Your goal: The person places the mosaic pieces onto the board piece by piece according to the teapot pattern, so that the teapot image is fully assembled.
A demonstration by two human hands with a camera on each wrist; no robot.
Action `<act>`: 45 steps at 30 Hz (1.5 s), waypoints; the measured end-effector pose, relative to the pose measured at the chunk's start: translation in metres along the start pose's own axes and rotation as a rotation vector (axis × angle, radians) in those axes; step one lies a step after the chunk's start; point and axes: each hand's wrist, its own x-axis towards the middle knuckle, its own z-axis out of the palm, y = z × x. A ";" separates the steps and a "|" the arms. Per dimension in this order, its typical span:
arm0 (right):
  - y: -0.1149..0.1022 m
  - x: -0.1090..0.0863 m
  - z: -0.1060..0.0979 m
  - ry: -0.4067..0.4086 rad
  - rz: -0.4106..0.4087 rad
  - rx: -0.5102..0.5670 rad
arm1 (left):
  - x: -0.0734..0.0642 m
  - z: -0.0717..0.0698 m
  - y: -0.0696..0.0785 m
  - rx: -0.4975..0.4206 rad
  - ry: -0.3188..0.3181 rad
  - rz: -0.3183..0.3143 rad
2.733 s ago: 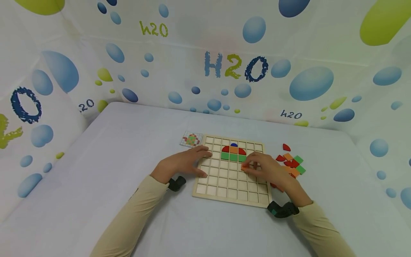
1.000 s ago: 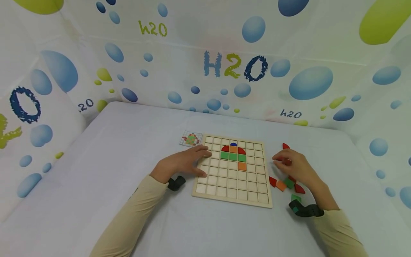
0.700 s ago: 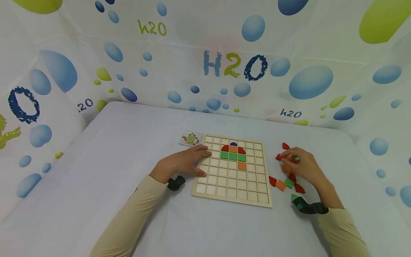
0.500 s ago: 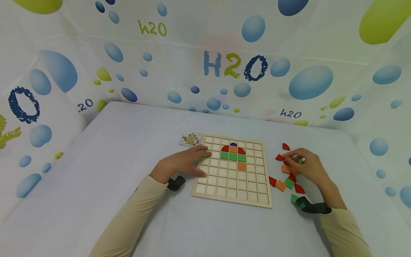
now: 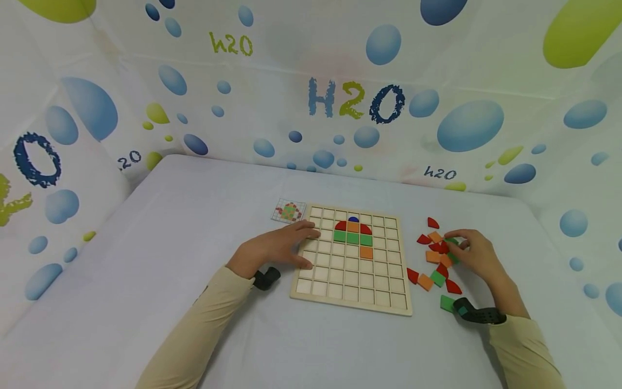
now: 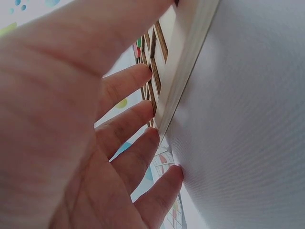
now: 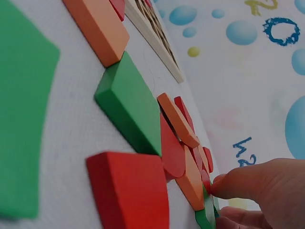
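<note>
A wooden grid board (image 5: 335, 289) lies on the white cloth. Set in its cells are a blue half-round, red rounded tiles (image 5: 366, 229), green squares (image 5: 353, 237) and two orange squares, one apart below (image 5: 366, 252). My left hand (image 5: 284, 244) rests at the board's left edge with fingers spread; the left wrist view shows the fingertips along its rim. To the right of the board my right hand (image 5: 473, 254) is at the loose tiles, thumb and index finger pinching a green square tile (image 5: 451, 240), which they partly hide. Its thumb (image 7: 228, 183) overlaps a red tile in the right wrist view.
Loose red quarter-rounds (image 5: 433, 222), orange squares (image 5: 425, 281) and green squares (image 5: 438, 277) lie scattered right of the board. Another green square (image 5: 446, 303) sits beside the right wrist camera (image 5: 478, 314). A printed pattern card (image 5: 288, 210) touches the board's upper left corner.
The right hand has set the lower orange square on the board, let go and moved right to the loose tiles, then further right to the green one. The left hand stays put.
</note>
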 end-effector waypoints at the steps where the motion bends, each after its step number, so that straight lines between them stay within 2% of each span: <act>1: 0.000 0.000 0.000 -0.004 0.006 0.001 | 0.000 0.000 0.000 0.000 0.000 0.002; 10: 0.003 0.001 -0.002 -0.003 0.020 0.021 | 0.001 0.000 0.000 0.009 -0.004 -0.003; 20: 0.003 0.000 -0.001 0.067 -0.054 0.025 | 0.001 0.001 -0.002 0.006 -0.004 -0.002; 29: 0.000 -0.002 -0.003 0.038 -0.032 0.035 | 0.001 0.000 -0.001 0.001 -0.004 -0.001; 34: -0.004 -0.004 -0.003 0.081 -0.077 0.036 | 0.001 0.001 0.000 0.002 -0.004 -0.012; 37: -0.006 -0.004 -0.002 0.104 -0.074 0.041 | 0.000 0.001 0.001 0.003 -0.002 -0.014; 39: 0.007 0.003 0.004 0.123 -0.082 0.035 | 0.000 0.001 0.001 0.005 -0.002 -0.014; 44: 0.003 0.004 0.007 0.143 -0.126 0.034 | 0.001 0.000 0.000 0.006 -0.004 -0.018; 45: -0.005 0.000 0.004 0.149 -0.131 0.034 | 0.001 0.000 0.000 0.005 -0.005 -0.019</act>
